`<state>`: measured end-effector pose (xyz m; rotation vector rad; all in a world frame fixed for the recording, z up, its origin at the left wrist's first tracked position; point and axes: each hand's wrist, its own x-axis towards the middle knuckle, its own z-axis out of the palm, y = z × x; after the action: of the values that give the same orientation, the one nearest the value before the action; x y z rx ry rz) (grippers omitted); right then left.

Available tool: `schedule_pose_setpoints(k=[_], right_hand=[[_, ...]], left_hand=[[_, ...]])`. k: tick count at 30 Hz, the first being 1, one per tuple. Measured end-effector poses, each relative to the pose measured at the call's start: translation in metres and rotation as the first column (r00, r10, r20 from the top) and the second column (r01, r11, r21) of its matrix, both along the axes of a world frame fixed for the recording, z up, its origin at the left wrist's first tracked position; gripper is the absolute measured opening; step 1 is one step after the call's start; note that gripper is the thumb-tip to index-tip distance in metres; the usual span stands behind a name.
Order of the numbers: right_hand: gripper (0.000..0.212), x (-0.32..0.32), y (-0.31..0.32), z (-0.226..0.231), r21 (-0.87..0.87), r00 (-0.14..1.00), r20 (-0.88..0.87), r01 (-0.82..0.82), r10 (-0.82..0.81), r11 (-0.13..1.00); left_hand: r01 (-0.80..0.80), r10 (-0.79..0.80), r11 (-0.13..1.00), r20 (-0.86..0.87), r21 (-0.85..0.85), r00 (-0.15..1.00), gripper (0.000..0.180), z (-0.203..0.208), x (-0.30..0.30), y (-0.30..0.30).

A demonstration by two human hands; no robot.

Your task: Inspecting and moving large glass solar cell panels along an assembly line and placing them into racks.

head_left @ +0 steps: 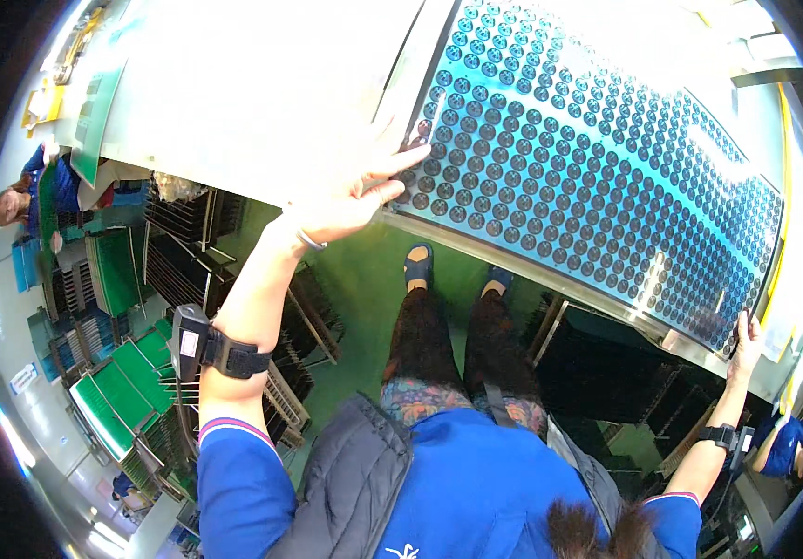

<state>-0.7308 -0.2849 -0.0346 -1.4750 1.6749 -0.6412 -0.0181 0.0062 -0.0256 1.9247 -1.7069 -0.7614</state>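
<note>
Steadying the blue panel [560, 177] on the table [234, 102], seemingly; left hand [347, 200] spread, touching its left edge; right hand [746, 348] at its near-right corner, grip unclear; shifting it would need both together.

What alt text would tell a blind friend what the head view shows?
A person's left hand and right hand rest at the left edge and lower right corner of a blue sheet with rows of dark discs, on a white table. Racks stand at left; co-workers appear at both sides.
</note>
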Motion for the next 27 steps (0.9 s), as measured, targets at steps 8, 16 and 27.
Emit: schedule_pose_setpoints(k=[8, 16, 27], right_hand=[[0.025, -0.002, 0.001, -0.001, -0.023, 0.997, -0.081, 0.009, -0.011, 1.000], [0.027, 0.000, 0.005, 0.004, -0.017, 0.997, -0.071, 0.016, -0.017, 1.000], [0.026, -0.004, 0.007, 0.007, 0.019, 0.998, -0.025, 0.060, -0.060, 0.998]], left_hand=[[0.112, -0.101, 0.987, -0.098, 0.115, 0.990, 0.065, 0.007, 0.003, -0.001], [0.109, -0.073, 0.988, -0.290, 0.112, 0.954, 0.072, 0.003, 0.006, -0.003], [0.089, -0.050, 0.987, -0.262, 0.137, 0.964, 0.074, 0.005, 0.002, -0.004]])
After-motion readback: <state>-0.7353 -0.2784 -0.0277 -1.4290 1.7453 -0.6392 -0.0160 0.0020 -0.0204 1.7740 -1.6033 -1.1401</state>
